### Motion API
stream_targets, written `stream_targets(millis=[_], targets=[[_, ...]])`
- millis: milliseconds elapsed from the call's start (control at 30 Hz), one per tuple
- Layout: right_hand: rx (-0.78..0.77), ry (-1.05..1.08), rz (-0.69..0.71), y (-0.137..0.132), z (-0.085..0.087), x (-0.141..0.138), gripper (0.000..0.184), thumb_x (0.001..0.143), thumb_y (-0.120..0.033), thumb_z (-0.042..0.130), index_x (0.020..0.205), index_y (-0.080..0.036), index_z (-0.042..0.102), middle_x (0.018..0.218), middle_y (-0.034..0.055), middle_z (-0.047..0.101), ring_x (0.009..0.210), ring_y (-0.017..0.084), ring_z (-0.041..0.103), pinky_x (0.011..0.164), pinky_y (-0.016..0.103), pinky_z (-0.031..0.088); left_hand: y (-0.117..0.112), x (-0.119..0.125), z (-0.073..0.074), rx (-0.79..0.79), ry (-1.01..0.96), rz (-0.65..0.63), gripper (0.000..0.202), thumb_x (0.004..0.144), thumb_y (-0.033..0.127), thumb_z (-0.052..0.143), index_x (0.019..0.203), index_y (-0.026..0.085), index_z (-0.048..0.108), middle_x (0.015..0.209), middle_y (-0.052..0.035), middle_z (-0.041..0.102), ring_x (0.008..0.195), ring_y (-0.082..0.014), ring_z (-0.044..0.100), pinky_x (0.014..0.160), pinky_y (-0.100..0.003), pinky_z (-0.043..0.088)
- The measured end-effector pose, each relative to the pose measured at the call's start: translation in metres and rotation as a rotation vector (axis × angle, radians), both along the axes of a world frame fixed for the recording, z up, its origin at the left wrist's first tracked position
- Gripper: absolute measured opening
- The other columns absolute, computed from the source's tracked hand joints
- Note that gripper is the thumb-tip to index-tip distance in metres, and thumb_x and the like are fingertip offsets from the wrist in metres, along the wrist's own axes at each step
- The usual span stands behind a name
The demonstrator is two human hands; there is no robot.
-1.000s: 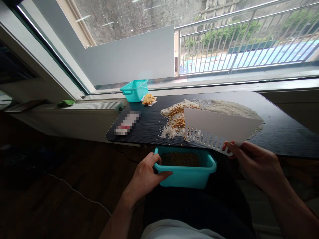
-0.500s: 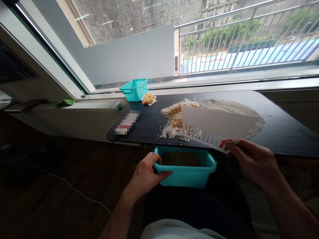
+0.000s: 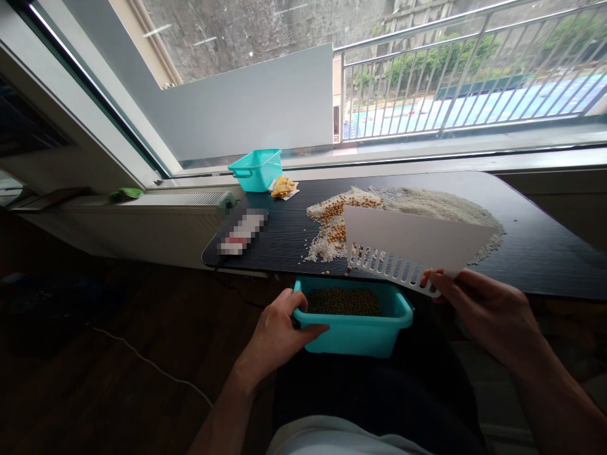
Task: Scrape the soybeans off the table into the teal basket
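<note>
My left hand grips the left end of a teal plastic bin below the table edge, thumb along its near side. Small round brownish beads, possibly beans, cover the bin's bottom. With fingers and thumb, my right hand pinches a flat white slotted sheet by its lower right part. The sheet is tilted over the table, its row of slots along the lower edge. Behind it spreads a pile of white rice-like grains, partly hidden. Golden round beads lie mixed into the pile's left side.
A second teal bin stands at the back left of the dark table, beside a crumpled yellow item on white paper. Nearer the left edge lies a blurred-out flat object. A window rises behind; a white cable crosses the floor.
The slotted sheet and my right hand have shifted slightly down and toward me. A few golden beads near the table's front edge have changed position. My left hand stays on the bin.
</note>
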State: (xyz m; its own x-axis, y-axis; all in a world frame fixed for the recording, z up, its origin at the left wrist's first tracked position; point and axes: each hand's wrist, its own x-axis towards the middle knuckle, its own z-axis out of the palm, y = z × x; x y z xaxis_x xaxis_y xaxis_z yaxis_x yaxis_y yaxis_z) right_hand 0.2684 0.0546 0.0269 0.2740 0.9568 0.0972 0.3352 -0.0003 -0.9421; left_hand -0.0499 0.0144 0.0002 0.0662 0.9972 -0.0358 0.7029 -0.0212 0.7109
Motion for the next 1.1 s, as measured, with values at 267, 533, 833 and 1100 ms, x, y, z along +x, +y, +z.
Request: stream_targets(millis=[267,533,833,1100], targets=[[0.003,-0.024,0.052,-0.001,-0.011,0.008,0.041,0.07,-0.064,0.085,0.077,-0.024,0.087,0.079,0.0069,0.084,0.071,0.025,0.077,0.066,0.033,0.065,0.0,0.0,0.0,0.005,-0.014,0.001,0.028,0.08,0.031,0.082,0.078,0.022,0.055,0.079,0.0072,0.048,0.071,-0.0134,0.048,0.067,-0.028,0.034],[0.012,-0.024,0.135,0.001,-0.015,0.009,0.037,0.072,-0.062,0.086,0.079,-0.025,0.088,0.081,0.0055,0.085,0.072,0.025,0.077,0.067,0.033,0.066,-0.001,0.002,0.002,0.005,-0.016,0.014,0.029,0.078,0.03,0.083,0.078,0.023,0.055,0.079,0.0075,0.047,0.069,-0.0131,0.048,0.065,-0.027,0.034],[0.058,-0.043,0.142,0.008,-0.003,-0.017,0.055,0.065,-0.08,0.082,0.067,-0.025,0.081,0.067,0.004,0.079,0.059,0.021,0.07,0.057,0.031,0.06,0.0,0.001,0.0,0.013,-0.014,0.022,0.034,0.076,0.03,0.087,0.077,0.023,0.053,0.078,0.008,0.046,0.068,-0.0124,0.046,0.064,-0.027,0.033],[0.071,-0.022,0.232,0.019,-0.003,-0.036,0.049,0.07,-0.074,0.081,0.068,-0.025,0.081,0.068,0.0034,0.078,0.064,0.02,0.07,0.059,0.029,0.058,0.0,-0.001,-0.004,0.04,-0.022,0.015,0.033,0.076,0.029,0.087,0.078,0.023,0.054,0.079,0.0079,0.046,0.069,-0.0125,0.046,0.065,-0.027,0.034]])
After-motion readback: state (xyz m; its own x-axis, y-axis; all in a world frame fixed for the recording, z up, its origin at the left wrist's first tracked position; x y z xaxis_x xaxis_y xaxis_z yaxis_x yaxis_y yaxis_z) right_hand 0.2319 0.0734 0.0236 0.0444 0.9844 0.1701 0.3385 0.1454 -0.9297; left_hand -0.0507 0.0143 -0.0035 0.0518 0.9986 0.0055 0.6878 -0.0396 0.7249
